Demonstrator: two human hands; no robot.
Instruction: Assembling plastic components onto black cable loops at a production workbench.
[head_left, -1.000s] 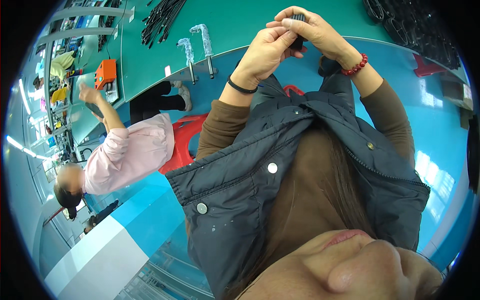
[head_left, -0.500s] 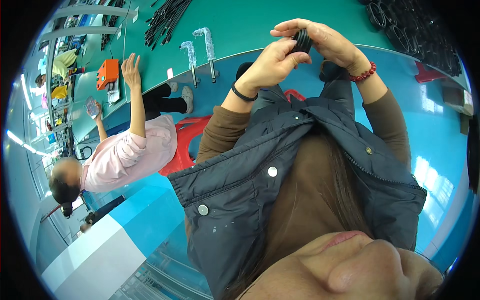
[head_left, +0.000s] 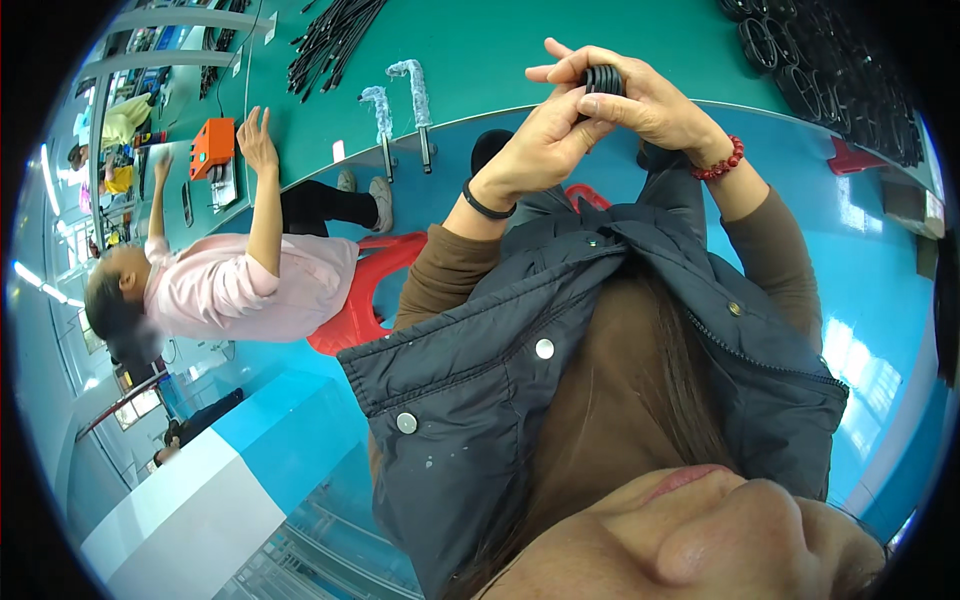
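A coiled black cable (head_left: 602,80) is held between my two hands, just above the near edge of the green table. My right hand (head_left: 650,100), with a red bead bracelet at its wrist, is closed round the coil, thumb across its near side. My left hand (head_left: 545,145), with a black band at the wrist, meets the coil from below left, its fingers curled and partly hidden behind the coil and my right hand.
Many coiled black cables (head_left: 790,55) lie at the table's far right. Loose straight cables (head_left: 335,45) and two plastic-wrapped bent rods (head_left: 410,85) are at left. A co-worker in pink (head_left: 255,285) sits left, near an orange box (head_left: 213,148).
The coil has turned, and my right thumb has come down across it. My left hand has moved slightly lower. The co-worker's far hand has let go of a flat object and risen.
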